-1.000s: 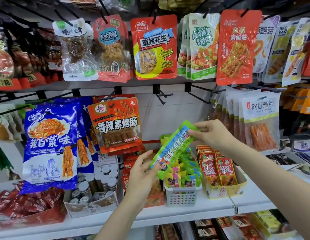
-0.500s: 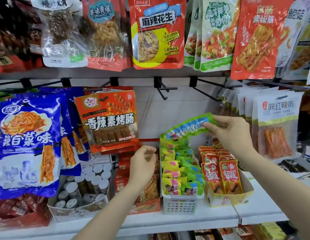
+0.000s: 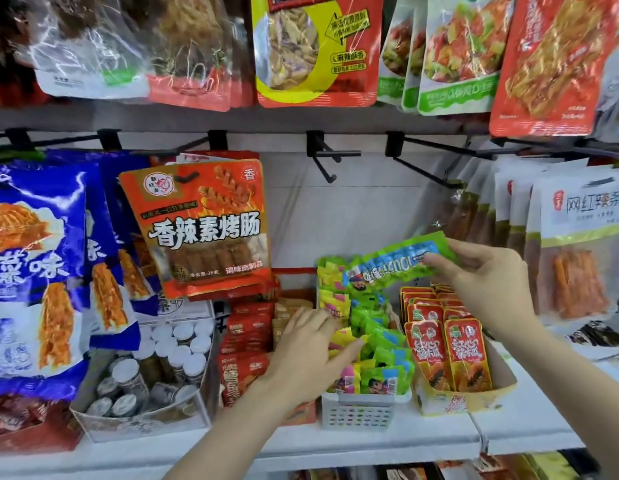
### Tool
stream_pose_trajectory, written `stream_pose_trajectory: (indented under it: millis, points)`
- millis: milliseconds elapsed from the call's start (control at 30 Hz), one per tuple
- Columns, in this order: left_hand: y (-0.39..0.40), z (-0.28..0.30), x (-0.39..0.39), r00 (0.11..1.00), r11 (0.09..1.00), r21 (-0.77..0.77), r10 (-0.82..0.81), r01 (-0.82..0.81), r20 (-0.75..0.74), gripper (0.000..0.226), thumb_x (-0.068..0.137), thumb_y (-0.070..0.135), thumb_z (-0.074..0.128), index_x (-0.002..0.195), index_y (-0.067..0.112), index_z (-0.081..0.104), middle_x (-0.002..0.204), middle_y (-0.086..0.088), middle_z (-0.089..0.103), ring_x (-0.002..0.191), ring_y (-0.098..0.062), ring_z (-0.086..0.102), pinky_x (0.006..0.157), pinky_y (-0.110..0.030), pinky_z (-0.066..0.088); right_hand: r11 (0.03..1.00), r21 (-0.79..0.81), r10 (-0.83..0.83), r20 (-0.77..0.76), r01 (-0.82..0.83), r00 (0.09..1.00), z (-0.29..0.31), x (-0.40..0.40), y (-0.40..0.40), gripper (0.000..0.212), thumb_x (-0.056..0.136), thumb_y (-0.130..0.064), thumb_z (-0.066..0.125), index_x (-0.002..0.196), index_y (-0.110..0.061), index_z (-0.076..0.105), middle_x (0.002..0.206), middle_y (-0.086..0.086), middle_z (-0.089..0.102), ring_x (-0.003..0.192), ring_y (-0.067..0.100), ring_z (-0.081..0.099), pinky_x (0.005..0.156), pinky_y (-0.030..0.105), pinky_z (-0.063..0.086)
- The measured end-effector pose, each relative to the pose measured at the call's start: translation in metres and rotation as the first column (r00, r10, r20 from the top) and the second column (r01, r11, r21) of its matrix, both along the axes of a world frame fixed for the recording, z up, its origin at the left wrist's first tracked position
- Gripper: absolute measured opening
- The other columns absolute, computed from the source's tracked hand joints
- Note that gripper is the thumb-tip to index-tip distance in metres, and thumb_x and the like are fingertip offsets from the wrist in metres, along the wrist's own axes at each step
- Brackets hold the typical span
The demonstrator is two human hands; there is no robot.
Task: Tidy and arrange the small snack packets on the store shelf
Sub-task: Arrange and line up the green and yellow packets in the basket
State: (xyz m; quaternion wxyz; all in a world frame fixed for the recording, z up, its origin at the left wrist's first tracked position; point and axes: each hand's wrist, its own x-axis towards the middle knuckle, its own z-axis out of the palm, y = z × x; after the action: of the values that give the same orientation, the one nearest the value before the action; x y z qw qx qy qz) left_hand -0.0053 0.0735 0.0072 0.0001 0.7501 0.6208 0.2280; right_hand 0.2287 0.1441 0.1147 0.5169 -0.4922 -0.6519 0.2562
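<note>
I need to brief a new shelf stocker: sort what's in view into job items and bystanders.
Job: green snack packet pinched in right hand; white basket of small packets; left hand reaching into them.

Bystanders: orange hanging pouch; blue bags; red sachet box; small jars.

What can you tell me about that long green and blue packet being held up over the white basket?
The long green and blue packet is a crinkly, glossy foil strip with a cartoon figure at its left end. It lies nearly level, right end slightly higher. The right hand pinches its right end; nothing else touches it. It hangs above the small packets standing in the white basket.
</note>
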Motion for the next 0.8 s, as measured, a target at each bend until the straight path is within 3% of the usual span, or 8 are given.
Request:
stream_pose_trajectory:
  millis: [167,267,333,467,567,700,800]
  points:
    - [-0.002,0.004,-0.006,1.0,0.998,-0.06,-0.021,0.022,0.019,0.062,0.095,0.066,0.035,0.125,0.017,0.057,0.12,0.004,0.055,0.118,-0.016,0.044,0.109,-0.03,0.028,0.999,-0.033,0.033,0.016,-0.032,0.999,0.0,-0.005,-0.003,0.029,0.076,-0.027,0.081,0.104,-0.026,0.075,0.093,-0.009,0.076,0.084,0.009,0.073,0.091,0.039,0.056]
    - [0.004,0.009,-0.006,0.997,0.983,-0.178,-0.03,0.041,0.067,0.07,0.093,0.07,0.035,0.137,0.017,0.045,0.131,0.003,0.045,0.126,-0.018,0.041,0.111,-0.035,0.03,1.0,-0.026,0.011,0.062,-0.01,0.998,0.0,-0.009,-0.003,0.04,0.076,-0.031,0.08,0.112,-0.017,0.074,0.105,0.002,0.075,0.091,0.016,0.073,0.092,0.042,0.056]
    - [0.011,0.01,-0.006,0.999,0.979,-0.199,-0.034,0.034,0.005,0.077,0.091,0.073,0.032,0.145,0.018,0.038,0.142,0.002,0.033,0.133,-0.02,0.036,0.113,-0.038,0.03,1.0,-0.002,-0.016,0.088,0.017,0.996,0.003,-0.01,-0.005,0.04,0.076,-0.033,0.079,0.113,-0.017,0.074,0.104,0.001,0.075,0.09,0.014,0.072,0.091,0.041,0.056]
    - [0.028,0.01,-0.005,0.999,0.97,-0.24,-0.041,0.037,-0.011,0.087,0.089,0.077,0.029,0.155,0.021,0.021,0.165,0.007,0.0,0.151,-0.013,0.002,0.124,-0.042,0.004,0.997,0.038,-0.065,0.097,0.062,0.993,0.007,-0.011,-0.006,0.039,0.078,-0.032,0.078,0.114,-0.018,0.073,0.102,-0.001,0.075,0.086,0.01,0.073,0.088,0.04,0.058]
    - [0.038,0.007,-0.005,0.999,0.952,-0.305,-0.038,0.029,-0.022,0.091,0.088,0.079,0.024,0.158,0.023,0.008,0.165,0.008,-0.008,0.15,-0.008,-0.011,0.123,-0.043,-0.007,0.994,0.065,-0.09,0.117,0.083,0.989,0.007,-0.012,-0.006,0.038,0.078,-0.032,0.078,0.113,-0.017,0.073,0.101,-0.001,0.075,0.085,0.008,0.072,0.089,0.036,0.057]
    - [0.04,0.002,-0.007,0.999,0.962,-0.273,-0.018,0.03,0.045,0.087,0.089,0.077,0.031,0.157,0.025,0.015,0.166,0.007,-0.002,0.151,-0.009,-0.007,0.124,-0.044,0.0,0.996,0.046,-0.082,0.111,0.078,0.99,0.005,-0.01,-0.006,0.038,0.078,-0.031,0.079,0.113,-0.016,0.073,0.101,-0.001,0.075,0.087,0.01,0.072,0.09,0.039,0.057]
    - [0.03,-0.001,-0.01,0.998,0.974,-0.221,-0.048,0.057,0.046,0.077,0.091,0.073,0.031,0.155,0.031,0.022,0.164,0.009,-0.009,0.15,-0.01,-0.014,0.124,-0.043,-0.004,0.997,0.026,-0.075,0.093,0.073,0.993,0.003,-0.007,-0.006,0.042,0.076,-0.035,0.078,0.114,-0.018,0.072,0.102,-0.001,0.075,0.088,0.011,0.073,0.088,0.041,0.058]
